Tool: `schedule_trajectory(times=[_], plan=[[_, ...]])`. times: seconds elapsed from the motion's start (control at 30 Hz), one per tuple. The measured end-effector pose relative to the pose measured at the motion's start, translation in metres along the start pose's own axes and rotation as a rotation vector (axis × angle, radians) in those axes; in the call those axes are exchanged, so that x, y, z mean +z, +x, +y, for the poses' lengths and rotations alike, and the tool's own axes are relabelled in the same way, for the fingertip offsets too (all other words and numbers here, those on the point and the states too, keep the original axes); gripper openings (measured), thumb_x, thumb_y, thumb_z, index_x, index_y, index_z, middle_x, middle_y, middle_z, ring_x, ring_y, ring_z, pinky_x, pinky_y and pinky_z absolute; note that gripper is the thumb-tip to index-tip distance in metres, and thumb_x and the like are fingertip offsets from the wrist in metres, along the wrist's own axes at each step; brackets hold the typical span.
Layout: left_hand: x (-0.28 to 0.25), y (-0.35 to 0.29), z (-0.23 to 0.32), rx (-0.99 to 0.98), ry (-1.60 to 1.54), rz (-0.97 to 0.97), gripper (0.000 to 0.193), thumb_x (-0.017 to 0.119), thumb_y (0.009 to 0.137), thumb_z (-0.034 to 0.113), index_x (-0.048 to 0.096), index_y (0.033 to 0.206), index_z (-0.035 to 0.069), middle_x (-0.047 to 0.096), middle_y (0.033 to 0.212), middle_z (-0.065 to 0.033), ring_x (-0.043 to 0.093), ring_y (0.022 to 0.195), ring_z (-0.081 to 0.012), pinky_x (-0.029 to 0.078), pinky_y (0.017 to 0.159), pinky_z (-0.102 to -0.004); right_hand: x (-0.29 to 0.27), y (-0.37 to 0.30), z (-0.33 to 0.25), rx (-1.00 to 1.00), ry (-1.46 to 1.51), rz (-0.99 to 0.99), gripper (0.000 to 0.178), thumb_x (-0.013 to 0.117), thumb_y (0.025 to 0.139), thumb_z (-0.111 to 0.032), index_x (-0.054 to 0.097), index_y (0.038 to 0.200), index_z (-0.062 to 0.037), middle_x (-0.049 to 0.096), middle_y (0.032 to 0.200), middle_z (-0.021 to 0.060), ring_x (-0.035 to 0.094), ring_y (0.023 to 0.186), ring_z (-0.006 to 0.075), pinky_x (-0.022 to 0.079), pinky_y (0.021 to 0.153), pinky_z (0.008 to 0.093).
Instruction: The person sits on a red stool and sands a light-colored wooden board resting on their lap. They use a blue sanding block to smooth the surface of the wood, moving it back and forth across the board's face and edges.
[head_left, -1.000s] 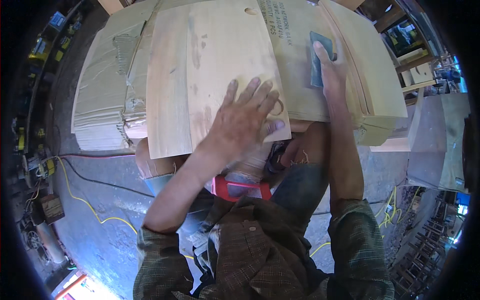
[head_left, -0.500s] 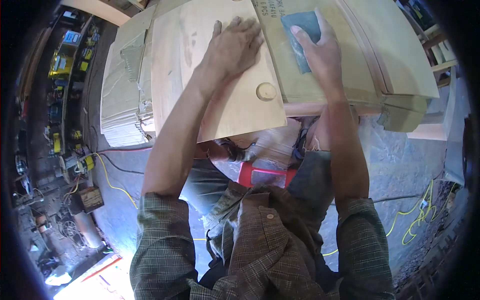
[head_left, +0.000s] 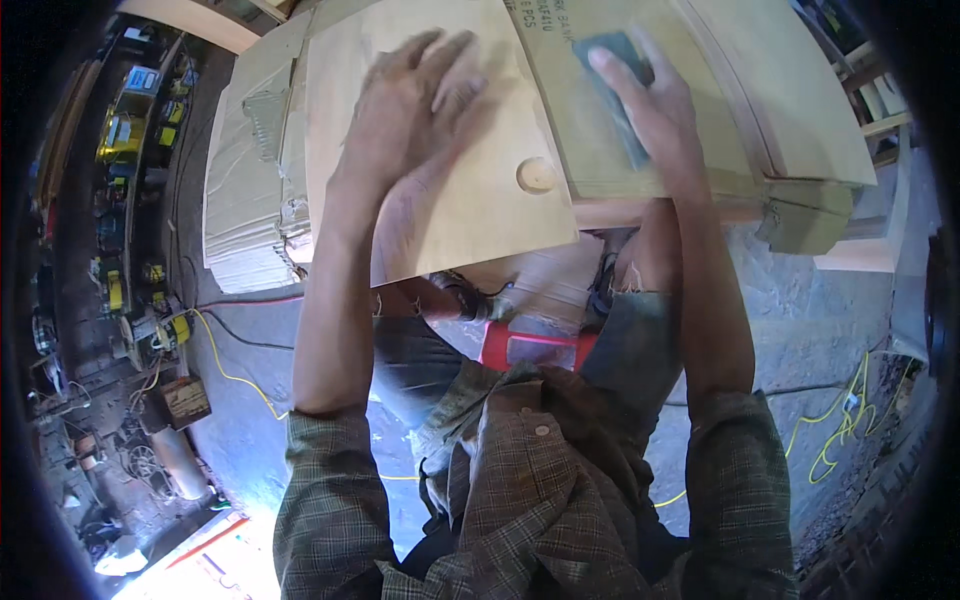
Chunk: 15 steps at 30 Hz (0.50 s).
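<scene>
The wooden board [head_left: 475, 205] lies flat before us on brown cardboard [head_left: 600, 172], left of the middle, with its near edge jutting out over our legs. We see a round recess [head_left: 536, 177] in its near right part, and its pale face carries light grain. Its far edge runs out of view.

Our left hand [head_left: 408, 112] is over the left half of the board, partly open, fingers spread apart and a little bent. It is blurred, and we see nothing in its grasp; we cannot tell whether the fingertips touch the wood. A soft shadow falls on the board on the near side of that hand.

Our right hand [head_left: 664, 112] is well apart from it, to the right of the board. It is closed around a flat dark green pad [head_left: 616, 104], with the thumb across the top face and the fingers toward the far right edge. The pad is over the cardboard, also blurred, and we cannot tell whether it rests there.

On the far left we find a worn cardboard stack [head_left: 250, 190] with a torn, layered near edge; on the right, more cardboard sheets [head_left: 800, 140] overlap. Nearer to us, a red object [head_left: 494, 345] sits low between our legs, above the grey floor [head_left: 780, 300].
</scene>
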<state>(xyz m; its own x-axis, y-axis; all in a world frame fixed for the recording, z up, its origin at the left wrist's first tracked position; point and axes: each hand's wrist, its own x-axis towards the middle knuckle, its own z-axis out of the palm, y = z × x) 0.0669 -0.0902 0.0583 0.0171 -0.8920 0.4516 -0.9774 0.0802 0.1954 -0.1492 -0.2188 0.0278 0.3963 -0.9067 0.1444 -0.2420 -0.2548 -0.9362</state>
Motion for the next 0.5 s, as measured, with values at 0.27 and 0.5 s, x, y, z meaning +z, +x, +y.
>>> schedule_trajectory(times=[0.27, 0.5], plan=[[0.05, -0.022, -0.06, -0.348, 0.213, 0.001, 0.054, 0.046, 0.095, 0.049, 0.05, 0.135, 0.012, 0.044, 0.14, -0.0235, 0.034, 0.135, -0.0444, 0.025, 0.11, -0.0605, 0.012, -0.013, -0.019, -0.036, -0.594, -0.379, 0.066, 0.068, 0.074, -0.062, 0.066, 0.11, -0.0065, 0.07, 0.1, 0.0176, 0.068, 0.094, 0.0313, 0.05, 0.087, 0.0428], [0.05, -0.02, -0.055, -0.301, 0.267, 0.025, 0.053, 0.05, 0.094, 0.046, 0.052, 0.135, 0.012, 0.049, 0.135, -0.0242, 0.044, 0.127, -0.0409, 0.032, 0.106, -0.0553, 0.055, 0.061, -0.019, 0.053, -0.668, -0.318, 0.074, 0.071, 0.072, -0.061, 0.063, 0.12, -0.0061, 0.07, 0.107, 0.0162, 0.066, 0.1, 0.0309, 0.049, 0.09, 0.0401]])
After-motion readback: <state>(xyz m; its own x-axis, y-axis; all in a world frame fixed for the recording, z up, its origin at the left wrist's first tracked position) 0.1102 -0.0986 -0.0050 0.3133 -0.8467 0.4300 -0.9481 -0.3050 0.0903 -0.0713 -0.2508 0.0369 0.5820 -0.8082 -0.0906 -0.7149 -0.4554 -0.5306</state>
